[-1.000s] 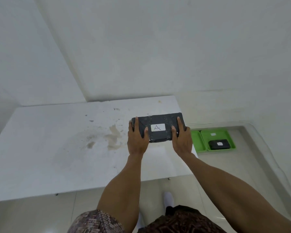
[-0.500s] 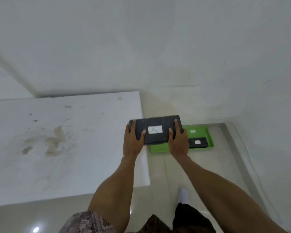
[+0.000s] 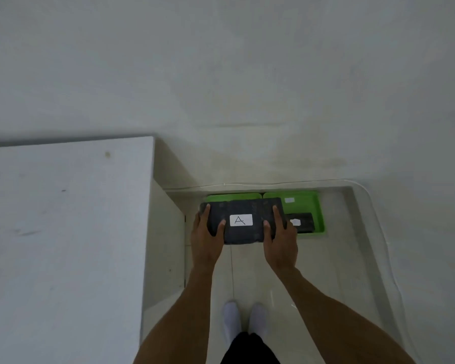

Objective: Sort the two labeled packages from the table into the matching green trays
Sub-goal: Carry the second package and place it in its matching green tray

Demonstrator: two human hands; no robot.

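Observation:
A black wrapped package (image 3: 243, 232) with a white label marked "A" is held in the air between both hands. My left hand (image 3: 206, 237) grips its left end and my right hand (image 3: 280, 239) grips its right end. Below it on the floor lie two green trays side by side. The left tray (image 3: 231, 197) is mostly hidden by the package. The right tray (image 3: 306, 203) has a small white label and holds a second black package (image 3: 304, 222) with a white label I cannot read.
The white table (image 3: 63, 232) fills the left side, its right edge beside my left forearm. A thin cable (image 3: 273, 183) runs along the wall base behind the trays. My white-socked feet (image 3: 244, 320) stand on the tiled floor.
I have carried the "A" package off the table to the right. It now hangs over the green trays on the floor, and the view has turned toward them.

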